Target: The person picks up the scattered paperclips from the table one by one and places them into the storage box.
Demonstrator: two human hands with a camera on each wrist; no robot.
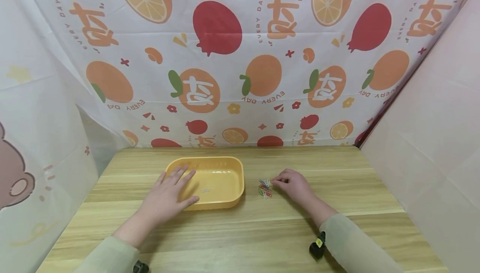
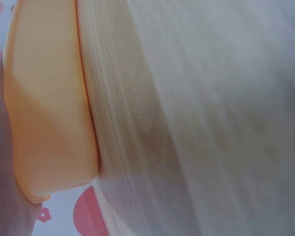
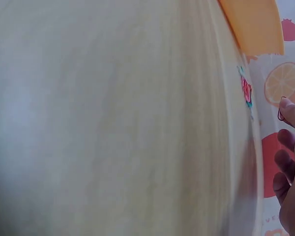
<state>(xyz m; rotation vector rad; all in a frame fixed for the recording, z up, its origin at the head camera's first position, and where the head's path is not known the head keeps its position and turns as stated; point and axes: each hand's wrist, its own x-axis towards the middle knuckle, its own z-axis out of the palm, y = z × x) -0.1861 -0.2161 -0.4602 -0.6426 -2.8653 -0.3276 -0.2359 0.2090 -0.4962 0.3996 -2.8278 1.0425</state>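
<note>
The left hand (image 1: 168,194) is released: its fingers are spread and fairly straight, and they lie over the left side of the yellow tray (image 1: 223,205), with the thumb along the near rim. The tray has a smooth, somewhat shiny surface, looking like plastic, and its form is a rectangle with well rounded corners and low walls. On its floor lies a small pale clip (image 1: 205,190); whether it is one piece or two, I cannot tell.

The right hand (image 1: 294,185) is grasping: thumb and forefinger pinch a thin reddish paper clip (image 3: 279,115), which shows as a narrow wire loop in the right wrist view, while the other fingers are bent. Just beside its fingertips is a loose pile of paper clips (image 1: 265,189), slim rounded loops in red, green, blue and pale colours, lying on the table to the right of the tray, apart from it.

The table (image 1: 247,239) has a wood-like surface with pale, long grain stripes. Behind it hangs a white cloth (image 1: 296,66), lightly creased, printed with oranges and red fruits. Both sleeves (image 1: 356,239) are of light, plain fabric.
</note>
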